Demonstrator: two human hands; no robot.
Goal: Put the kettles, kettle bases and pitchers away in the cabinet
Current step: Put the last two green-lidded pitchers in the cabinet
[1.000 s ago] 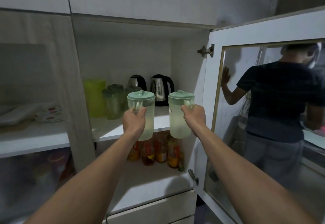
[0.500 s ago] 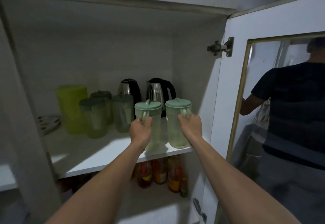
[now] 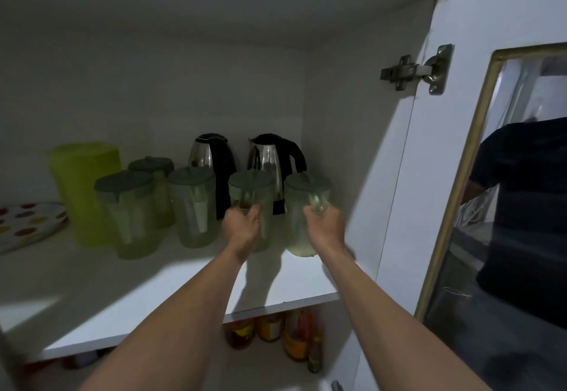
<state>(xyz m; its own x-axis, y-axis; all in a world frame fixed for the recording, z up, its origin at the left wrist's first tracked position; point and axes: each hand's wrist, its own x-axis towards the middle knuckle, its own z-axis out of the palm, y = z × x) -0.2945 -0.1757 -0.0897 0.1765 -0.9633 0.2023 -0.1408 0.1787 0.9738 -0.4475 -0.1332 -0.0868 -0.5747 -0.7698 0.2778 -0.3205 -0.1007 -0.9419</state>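
On the cabinet shelf (image 3: 171, 295), in front of two kettles (image 3: 270, 157), each hand grips a green-lidded pitcher by its handle: left hand (image 3: 242, 225) on one pitcher (image 3: 250, 188), right hand (image 3: 325, 222) on the other pitcher (image 3: 302, 206). Placing appears underway; next, both hands need to let go and withdraw.

the two pitchers (image 3: 299, 206) you hold look like frosted translucent plastic with matt green lids, the kettles (image 3: 270, 157) behind are glossy polished metal with black plastic handles, and the shelf (image 3: 153, 292) is smooth matt white laminate.
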